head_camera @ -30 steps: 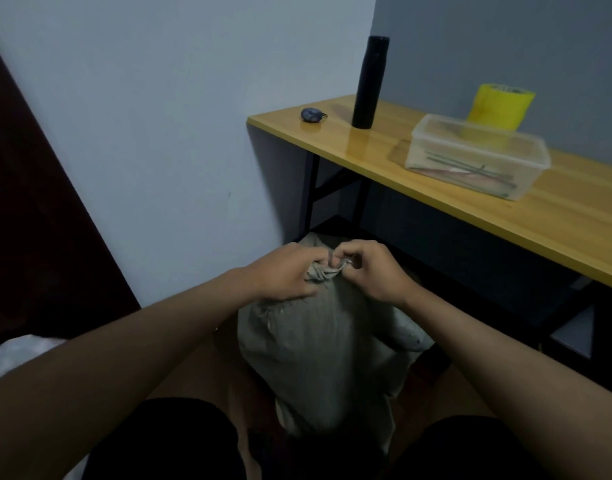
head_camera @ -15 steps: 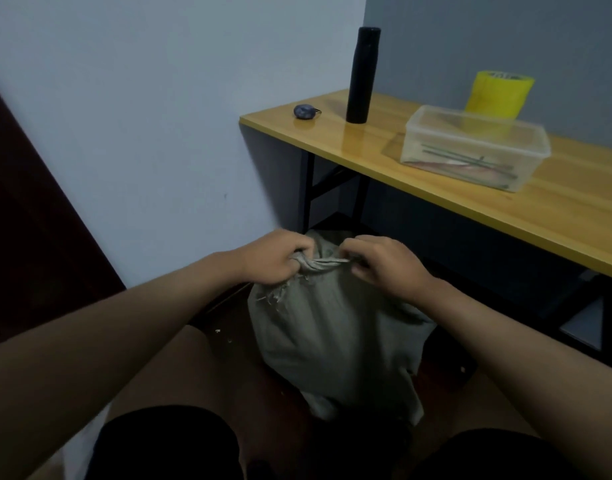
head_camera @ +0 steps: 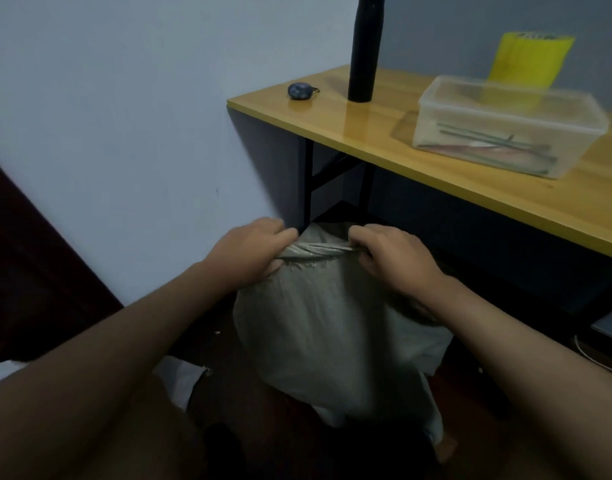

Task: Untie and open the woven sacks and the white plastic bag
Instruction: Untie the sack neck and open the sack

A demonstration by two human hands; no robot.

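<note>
From the head camera, a grey woven sack (head_camera: 318, 327) stands on the floor below the end of a wooden table (head_camera: 470, 174). The left hand (head_camera: 252, 251) and right hand (head_camera: 391, 258) each pinch the sack's top edge, fingers clenched on the fabric, which is drawn flat between them. On the table are a black bottle (head_camera: 365, 50), a small dark fob (head_camera: 300, 91), a clear box (head_camera: 508, 126) and yellow tape (head_camera: 529, 60). No writing is legible.
</note>
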